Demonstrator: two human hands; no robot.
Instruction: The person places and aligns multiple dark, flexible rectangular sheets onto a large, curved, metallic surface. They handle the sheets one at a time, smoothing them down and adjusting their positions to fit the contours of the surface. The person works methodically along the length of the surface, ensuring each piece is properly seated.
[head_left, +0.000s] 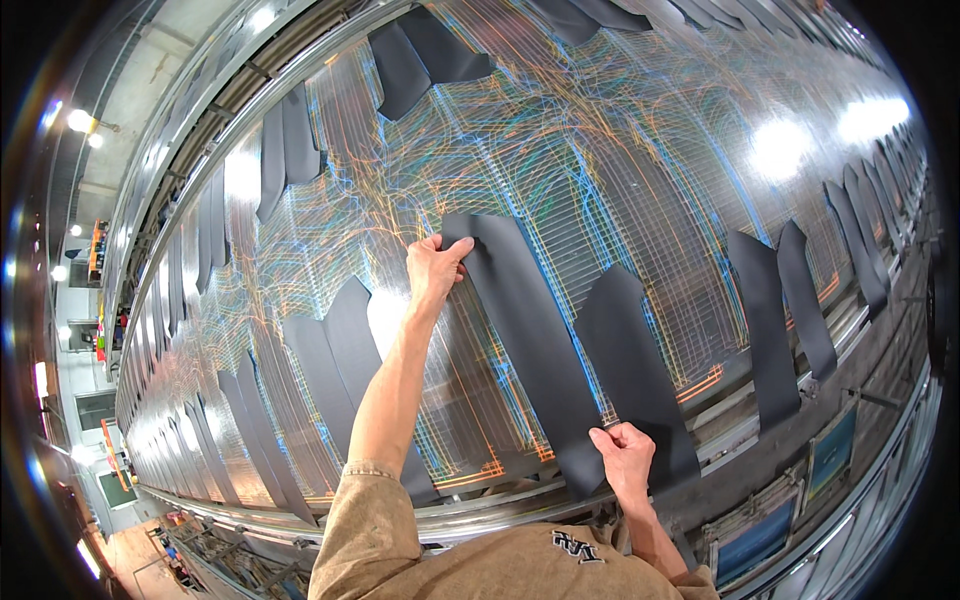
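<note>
A long, dark grey flat sheet piece [525, 325] with an angled top lies in front of me on a glossy table [500, 160] marked with many coloured lines. My left hand [436, 270] pinches its far left corner between thumb and fingers. Near its close end, my right hand [627, 462] grips the right edge, thumb on top and fingers curled. A second dark piece [625, 335] lies just right of it, partly behind my right hand. Both pieces hang over the table's near edge.
Several similar dark pieces lie along both sides of the table, such as a pair [765, 320] at right and another [335, 345] at left. A metal rail [480, 512] borders the near edge. Frames with blue panels [755, 545] stand below at right.
</note>
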